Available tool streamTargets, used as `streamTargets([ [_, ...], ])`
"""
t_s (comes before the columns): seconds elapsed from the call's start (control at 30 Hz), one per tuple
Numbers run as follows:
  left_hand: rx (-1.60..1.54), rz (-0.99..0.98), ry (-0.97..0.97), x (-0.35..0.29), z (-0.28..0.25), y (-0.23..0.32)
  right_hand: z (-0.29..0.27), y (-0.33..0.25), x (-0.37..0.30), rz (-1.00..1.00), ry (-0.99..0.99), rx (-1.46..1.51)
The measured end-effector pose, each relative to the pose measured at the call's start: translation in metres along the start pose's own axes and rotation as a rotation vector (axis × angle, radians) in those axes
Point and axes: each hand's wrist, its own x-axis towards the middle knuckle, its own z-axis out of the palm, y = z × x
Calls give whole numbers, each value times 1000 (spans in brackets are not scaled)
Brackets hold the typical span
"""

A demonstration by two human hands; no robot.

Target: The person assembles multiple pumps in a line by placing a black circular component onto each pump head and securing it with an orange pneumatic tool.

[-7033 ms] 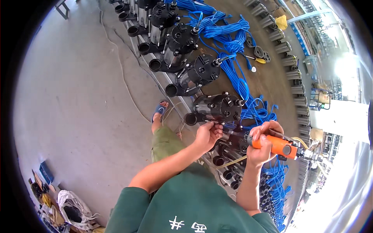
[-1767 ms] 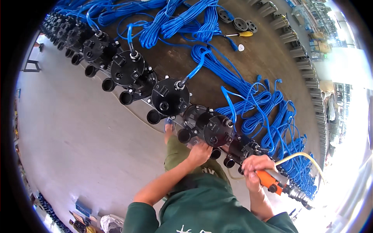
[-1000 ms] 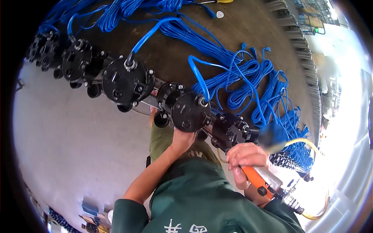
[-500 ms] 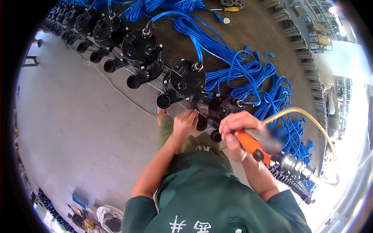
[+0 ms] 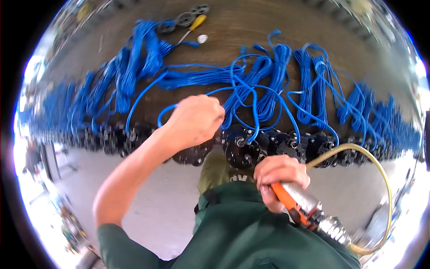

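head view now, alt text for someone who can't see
A right hand grips an orange and silver tool with a yellowish hose; the left hand, its grasp unclear, is near a row of black units. Blue cable bundles and a yellow-handled screwdriver lie on the brown surface.

The power tool (image 5: 301, 200) over here pairs a smooth orange casing (image 5: 282, 193) with bare, silvery metal — shiny where it catches the light. Its yellowish hose (image 5: 349, 146) looks smooth, rubber or plastic, I can't tell which. Glossy blue plastic sheathes the cables (image 5: 197, 78); the black canisters (image 5: 242, 149) have a low sheen. The brown bench (image 5: 251, 22) is mostly dull. Shirt (image 5: 233, 219) and shorts (image 5: 215, 174) are matt cloth — creased softly, while the grey floor (image 5: 156, 197) looks smooth.
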Motion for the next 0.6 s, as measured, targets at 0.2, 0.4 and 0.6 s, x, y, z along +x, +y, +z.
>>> streamTargets([
  [0.2,-68,454,-630,105,113,-42,2,2,-14,8,365,54],
  [0.4,-297,796,-568,135,160,-61,3,-7,-14,50,485,-29],
  [0.6,-296,876,-561,142,167,-64,5,-8,7,-11,490,-134],
])
